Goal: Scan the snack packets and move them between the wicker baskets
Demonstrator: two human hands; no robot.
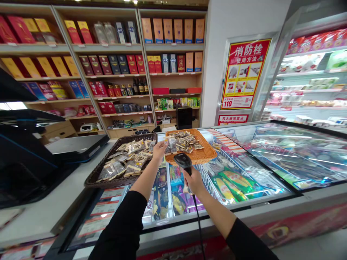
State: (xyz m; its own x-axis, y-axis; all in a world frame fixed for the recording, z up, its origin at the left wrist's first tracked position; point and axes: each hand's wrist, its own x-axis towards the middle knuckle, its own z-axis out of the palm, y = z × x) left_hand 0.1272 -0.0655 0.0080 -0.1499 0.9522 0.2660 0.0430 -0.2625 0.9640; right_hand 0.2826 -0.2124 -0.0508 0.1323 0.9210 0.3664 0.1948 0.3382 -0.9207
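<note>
My right hand point(193, 180) is wrapped round the handle of a black barcode scanner point(182, 159), its cable hanging down toward the freezer's front edge. The scanner's head points up and left, near the rim of an orange wicker basket point(206, 153). My left hand point(159, 148) is closed on the edge of a small clear snack packet point(170, 145) at that basket's left side. More packets point(185, 141) of the same kind lie in a heap in the orange basket. To the left, a dark brown wicker basket point(93, 177) holds a larger pile of similar packets point(135, 155).
Both baskets stand on the glass top of a chest freezer point(159, 224) with frozen packs inside. A counter point(62, 191) with a scale point(78, 144) and a dark checkout machine point(21, 151) is at the left. Shelves point(114, 47) of boxed goods line the back wall.
</note>
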